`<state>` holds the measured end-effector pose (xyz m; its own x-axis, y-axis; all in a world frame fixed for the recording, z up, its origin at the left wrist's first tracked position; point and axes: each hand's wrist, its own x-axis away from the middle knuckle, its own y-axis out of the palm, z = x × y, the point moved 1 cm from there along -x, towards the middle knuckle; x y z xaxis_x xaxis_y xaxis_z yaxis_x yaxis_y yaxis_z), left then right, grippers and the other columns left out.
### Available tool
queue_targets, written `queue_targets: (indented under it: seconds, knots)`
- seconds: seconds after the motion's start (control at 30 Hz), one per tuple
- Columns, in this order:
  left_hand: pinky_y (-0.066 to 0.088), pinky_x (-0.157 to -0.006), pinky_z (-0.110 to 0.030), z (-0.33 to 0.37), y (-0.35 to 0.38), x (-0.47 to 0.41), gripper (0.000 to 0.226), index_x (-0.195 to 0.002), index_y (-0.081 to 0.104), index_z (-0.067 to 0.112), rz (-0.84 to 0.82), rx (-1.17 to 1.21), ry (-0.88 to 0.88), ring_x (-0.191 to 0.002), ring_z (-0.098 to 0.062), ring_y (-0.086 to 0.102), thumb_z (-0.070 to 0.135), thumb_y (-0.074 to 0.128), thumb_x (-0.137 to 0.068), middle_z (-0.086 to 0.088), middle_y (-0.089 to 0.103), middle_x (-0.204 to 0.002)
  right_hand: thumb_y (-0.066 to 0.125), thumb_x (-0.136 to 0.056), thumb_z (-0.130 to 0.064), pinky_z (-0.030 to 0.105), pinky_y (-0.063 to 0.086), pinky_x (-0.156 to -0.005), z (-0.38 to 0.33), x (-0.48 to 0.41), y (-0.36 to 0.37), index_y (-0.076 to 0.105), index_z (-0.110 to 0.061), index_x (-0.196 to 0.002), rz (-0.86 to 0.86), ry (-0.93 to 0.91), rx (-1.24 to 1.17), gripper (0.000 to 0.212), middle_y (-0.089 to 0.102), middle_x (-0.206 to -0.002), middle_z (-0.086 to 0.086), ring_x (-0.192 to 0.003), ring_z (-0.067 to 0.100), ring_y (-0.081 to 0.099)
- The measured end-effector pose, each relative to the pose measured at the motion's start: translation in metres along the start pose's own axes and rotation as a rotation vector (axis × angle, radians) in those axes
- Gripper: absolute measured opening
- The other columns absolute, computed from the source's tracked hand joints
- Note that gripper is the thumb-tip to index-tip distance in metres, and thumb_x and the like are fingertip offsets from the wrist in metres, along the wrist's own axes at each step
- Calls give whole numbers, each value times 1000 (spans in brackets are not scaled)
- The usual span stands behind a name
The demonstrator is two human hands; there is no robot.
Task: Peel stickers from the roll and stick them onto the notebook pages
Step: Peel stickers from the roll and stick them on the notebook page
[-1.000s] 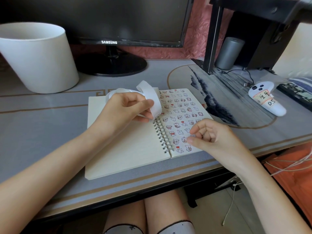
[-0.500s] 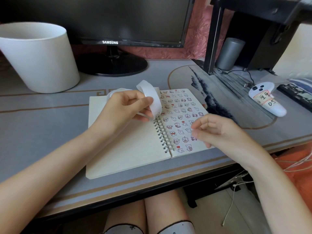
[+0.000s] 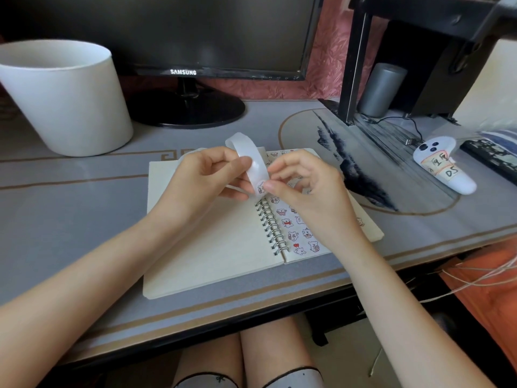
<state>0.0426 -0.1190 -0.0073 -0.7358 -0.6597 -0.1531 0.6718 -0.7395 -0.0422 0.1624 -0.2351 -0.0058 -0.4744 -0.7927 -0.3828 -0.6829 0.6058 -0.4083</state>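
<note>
An open spiral notebook (image 3: 218, 247) lies on the desk. Its left page is blank and its right page carries several small cartoon stickers (image 3: 296, 236). My left hand (image 3: 201, 180) holds the white sticker roll strip (image 3: 249, 161) above the spine, the strip looping up and back over the fingers. My right hand (image 3: 305, 186) has its thumb and forefinger pinched at the strip's lower end, where one sticker (image 3: 261, 187) shows. The right hand hides much of the right page.
A white bucket-shaped pot (image 3: 61, 99) stands at the back left and a Samsung monitor (image 3: 181, 71) behind the notebook. A white controller (image 3: 444, 166) lies to the right, near a grey cylinder (image 3: 380, 91) and a black shelf frame. The desk edge runs just below the notebook.
My right hand has risen from the lower right page to the strip's end in my left hand. The left hand and strip have stayed almost in place.
</note>
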Motion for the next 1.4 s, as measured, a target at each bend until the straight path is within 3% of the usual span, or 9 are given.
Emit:
queue_targets:
  seconds: [0.17, 0.3, 0.47, 0.73, 0.87, 1.03, 1.2, 1.3, 1.4]
  knots:
    - [57, -65, -24, 1, 2, -1, 24, -85, 65, 4, -20, 31, -40, -69, -15, 69, 19, 49, -96, -5, 71, -72, 74, -79, -8, 37, 47, -73, 3, 0, -1, 61, -22, -87, 85, -17, -107, 21, 71, -79, -3, -81, 17, 65]
    - [56, -68, -21, -2, 5, 0, 10, -85, 68, 9, -88, -6, -37, -70, -10, 67, 16, 61, -84, -6, 70, -74, 73, -80, -7, 29, 50, -73, 7, 0, 0, 67, -17, -87, 94, -12, -108, 14, 70, -81, -6, -78, 10, 65]
    - [58, -74, -24, -6, 3, -2, 8, -82, 69, 9, -66, -24, -27, -70, -13, 67, 10, 62, -85, -9, 69, -74, 73, -80, -7, 32, 53, -74, 7, 1, 2, 71, -17, -86, 115, -17, -87, 12, 71, -79, -5, -74, 6, 65]
    - [57, -69, -21, -4, 4, -1, 11, -80, 68, 9, -65, -16, -14, -66, -11, 66, 7, 60, -86, -7, 69, -70, 72, -80, -6, 24, 52, -71, 7, 0, 4, 71, -16, -85, 111, -22, -60, 11, 71, -78, -4, -71, 5, 64]
    - [56, -66, -20, -4, 6, -1, 11, -86, 68, -1, -57, -6, -37, -64, -11, 66, 8, 61, -87, -11, 67, -73, 72, -81, -7, 25, 52, -71, 7, 1, 4, 70, -17, -84, 98, -28, -31, 11, 70, -79, -6, -75, 7, 64]
    - [56, -62, -19, -3, 6, 0, 11, -79, 67, 2, -37, -17, -39, -58, -9, 65, 7, 61, -87, 0, 66, -59, 69, -83, -9, 16, 42, -67, 6, 3, 4, 67, -16, -84, 42, -52, 35, 8, 67, -84, -8, -78, 5, 60]
    - [56, -63, -20, -3, 6, 1, 14, -80, 66, -2, -21, -25, -43, -59, -11, 65, 7, 60, -88, -1, 67, -60, 66, -85, -16, 13, 33, -75, 6, 9, 0, 65, -21, -83, 24, -122, 164, 5, 54, -96, -10, -95, 6, 51]
    - [57, -64, -22, -3, 4, 0, 17, -75, 66, -1, -2, -40, -41, -60, -12, 65, 9, 61, -89, -1, 66, -59, 67, -86, -15, 11, 33, -70, 0, 14, -6, 64, -22, -83, 2, -75, 88, 8, 56, -88, -15, -82, 1, 53]
    - [58, -65, -23, -4, 3, -1, 19, -71, 65, 3, 11, -39, -46, -58, -11, 65, 9, 61, -89, 2, 65, -58, 68, -85, -12, 14, 37, -65, -3, 18, -21, 66, -21, -82, -50, 92, -57, 9, 62, -77, -17, -70, -3, 52]
